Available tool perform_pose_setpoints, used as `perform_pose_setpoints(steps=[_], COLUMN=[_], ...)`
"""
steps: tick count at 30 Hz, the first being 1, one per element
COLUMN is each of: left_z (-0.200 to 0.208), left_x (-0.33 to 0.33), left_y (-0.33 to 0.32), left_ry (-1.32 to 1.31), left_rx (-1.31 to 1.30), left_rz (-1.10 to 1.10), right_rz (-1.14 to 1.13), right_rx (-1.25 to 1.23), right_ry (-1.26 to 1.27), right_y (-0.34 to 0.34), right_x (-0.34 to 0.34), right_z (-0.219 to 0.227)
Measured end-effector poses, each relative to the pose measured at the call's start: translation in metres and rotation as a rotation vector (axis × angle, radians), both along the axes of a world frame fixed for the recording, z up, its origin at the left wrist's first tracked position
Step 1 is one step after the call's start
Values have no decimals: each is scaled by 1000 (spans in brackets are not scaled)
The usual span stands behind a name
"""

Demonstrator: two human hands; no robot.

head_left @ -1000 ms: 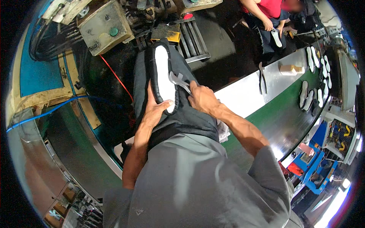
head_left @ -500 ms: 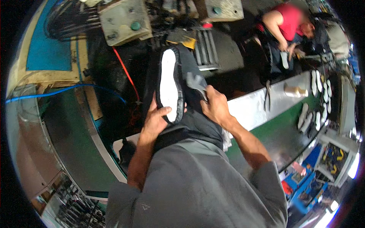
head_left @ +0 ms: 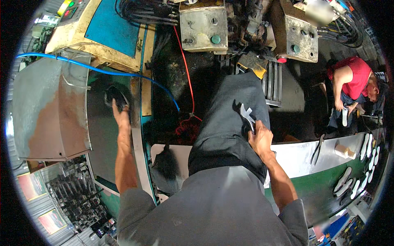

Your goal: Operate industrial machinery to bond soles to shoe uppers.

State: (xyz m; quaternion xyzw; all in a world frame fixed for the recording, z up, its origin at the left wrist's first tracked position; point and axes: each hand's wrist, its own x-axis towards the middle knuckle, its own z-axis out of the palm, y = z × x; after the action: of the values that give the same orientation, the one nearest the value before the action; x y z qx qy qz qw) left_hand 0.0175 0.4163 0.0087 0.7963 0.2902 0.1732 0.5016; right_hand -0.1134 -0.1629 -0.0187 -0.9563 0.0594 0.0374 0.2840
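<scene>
Out to the left, my left hand (head_left: 122,117) is at a black shoe (head_left: 117,95) over the dark belt of a conveyor (head_left: 104,135). Its fingers meet the near end of the shoe, and blur hides part of the grip. My right hand (head_left: 261,138) is closed round the handles of silver lasting pliers (head_left: 247,114), whose head points away from me. The pliers are over my dark trouser leg (head_left: 223,119).
A blue hose (head_left: 102,73) crosses near the left arm, and a red one (head_left: 186,69) hangs ahead. Metal control boxes (head_left: 203,30) stand in front. On the right bench lie another pair of pliers (head_left: 317,149) and several white-soled pieces (head_left: 365,145). A co-worker in red (head_left: 353,76) sits far right.
My left hand has carried the shoe from in front of me leftward to the conveyor; its white underside no longer shows. My right hand keeps the pliers. The view has swung left.
</scene>
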Motion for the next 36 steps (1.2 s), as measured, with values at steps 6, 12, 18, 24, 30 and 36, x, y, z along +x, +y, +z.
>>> perform_pose_setpoints(steps=[6,12,18,24,30,36], left_z=[-19,-4,29,61,132,172], left_x=[74,98,154,198,248,307], left_y=[-5,-204,-298,-347,-413,-447], left_ry=[129,233,142,156,80,59], left_rx=[-320,-371,-431,-391,-322,-406], left_rz=[-351,-617,-875,-1088,-1043,-992], right_rz=[-9,-25,-39,-82,-145,-156], right_rx=[-48,-9,40,111,170,172], right_ry=[98,102,94,99,111,96], right_y=[11,5,-3,-10,-20,-21], right_x=[7,0,-3,-3,-6,-8], right_z=[-1,-3,-1,-4,-4,-13])
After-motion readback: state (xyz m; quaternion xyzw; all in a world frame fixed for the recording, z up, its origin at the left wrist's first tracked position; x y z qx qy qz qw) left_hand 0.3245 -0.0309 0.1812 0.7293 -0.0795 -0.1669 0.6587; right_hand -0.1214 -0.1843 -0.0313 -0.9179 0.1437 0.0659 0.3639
